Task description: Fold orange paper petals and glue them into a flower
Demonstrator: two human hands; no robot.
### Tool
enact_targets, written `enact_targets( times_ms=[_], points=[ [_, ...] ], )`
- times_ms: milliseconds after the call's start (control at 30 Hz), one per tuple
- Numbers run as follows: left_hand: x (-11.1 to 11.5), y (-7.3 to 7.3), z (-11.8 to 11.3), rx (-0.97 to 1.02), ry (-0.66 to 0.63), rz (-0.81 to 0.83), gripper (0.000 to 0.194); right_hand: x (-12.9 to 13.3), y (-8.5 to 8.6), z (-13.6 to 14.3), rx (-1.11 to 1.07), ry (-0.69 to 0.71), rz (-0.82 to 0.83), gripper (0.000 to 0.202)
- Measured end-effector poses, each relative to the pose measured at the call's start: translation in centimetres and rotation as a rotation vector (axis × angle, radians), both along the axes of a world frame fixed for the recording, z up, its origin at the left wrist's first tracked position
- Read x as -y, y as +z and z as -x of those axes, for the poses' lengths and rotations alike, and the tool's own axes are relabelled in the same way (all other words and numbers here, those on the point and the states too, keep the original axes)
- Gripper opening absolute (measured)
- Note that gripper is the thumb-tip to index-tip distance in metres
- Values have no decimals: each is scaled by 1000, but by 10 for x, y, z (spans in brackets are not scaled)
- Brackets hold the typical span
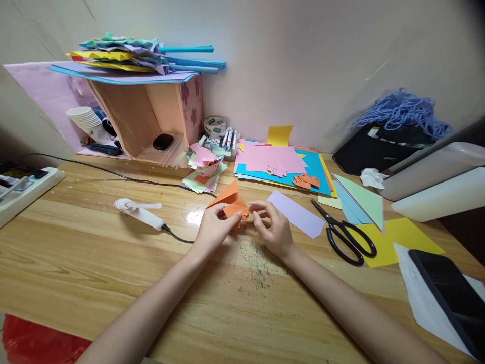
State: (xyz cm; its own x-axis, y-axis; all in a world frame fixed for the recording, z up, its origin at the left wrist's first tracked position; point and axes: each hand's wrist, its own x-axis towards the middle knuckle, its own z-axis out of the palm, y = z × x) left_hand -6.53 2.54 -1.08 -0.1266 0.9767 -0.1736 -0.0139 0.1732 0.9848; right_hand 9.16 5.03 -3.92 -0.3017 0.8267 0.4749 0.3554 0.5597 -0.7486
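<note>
My left hand (215, 225) pinches a small folded orange paper (235, 208) between thumb and fingers, just above the table. My right hand (273, 227) is at the paper's right end, its thumb and bent index finger closed about the edge; the exact contact is partly hidden. Behind my left hand lies another orange paper piece (226, 193) with a pointed top. A lilac paper strip (295, 213) rests right of my right hand, beside black-handled scissors (343, 235). A white glue gun (140, 213) lies on its side to the left.
The wooden table (159, 293) stands against a wall. At the back are a cardboard box (162, 108), a cup of paper scraps (206, 167) and stacked coloured sheets (261, 156) bearing an orange folded figure (306, 181). Yellow paper (405, 240) and a phone (447, 293) lie right; a power strip (30, 189) left.
</note>
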Motion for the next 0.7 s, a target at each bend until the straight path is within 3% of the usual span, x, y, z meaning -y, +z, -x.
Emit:
enact_targets(
  times_ms=[100,200,433,700],
  points=[
    [3,0,-2,-64,-45,-39,16,-3,0,2,-168,76,251,31],
    [4,-1,-5,-117,-94,-70,17,-8,-2,1,-246,169,394,31],
    [5,-3,-5,-275,-64,-99,17,-10,-1,2,-298,176,461,28],
    [5,-11,-5,-139,-60,-64,20,-13,-2,1,-267,184,540,19]
  ],
)
